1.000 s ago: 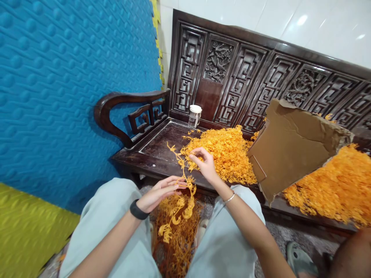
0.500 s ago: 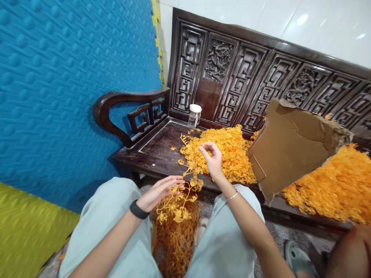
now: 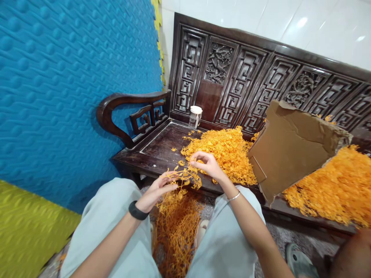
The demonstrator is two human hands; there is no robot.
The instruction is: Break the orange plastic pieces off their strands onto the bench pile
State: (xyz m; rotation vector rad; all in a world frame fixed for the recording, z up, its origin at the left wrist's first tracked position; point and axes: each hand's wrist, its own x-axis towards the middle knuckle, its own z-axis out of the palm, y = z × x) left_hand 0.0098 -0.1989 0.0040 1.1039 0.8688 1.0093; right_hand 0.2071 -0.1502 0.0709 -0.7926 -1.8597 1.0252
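Over the near edge of the dark wooden table (image 3: pixel 160 144), an orange strand (image 3: pixel 187 175) with curled offshoots lies between the two hands, and that is what differs most from half a second earlier: then the right hand (image 3: pixel 209 166) was farther over the orange heap and much of the strand dangled below the left hand (image 3: pixel 155 190); now the right hand has come back toward the left, and the strand stretches more sideways from one to the other. The change puts the strand's offshoots near the fingertips of both hands. The left hand is loosely extended, palm turned inward and thumb apart from the fingers, with the strand at its fingertips; whether it is gripped or only lies against them, I cannot tell. The right hand is half curled, thumb and forefinger brought close together at the strand's far end; whether they pinch any of it is too small to make out. Just beyond the right hand, the heap of orange pieces (image 3: pixel 223 150) is spread on the table, with a loose piece (image 3: pixel 173 149) apart from it on the bare wood. Below the hands, a tangle of orange strands (image 3: pixel 176 231) is between the person's legs. A clear container with a white lid (image 3: pixel 195 117) stands upright by the carved back, and a torn sheet of cardboard (image 3: pixel 290 150) leans between the near heap and a second orange heap (image 3: pixel 333 189) on the right.
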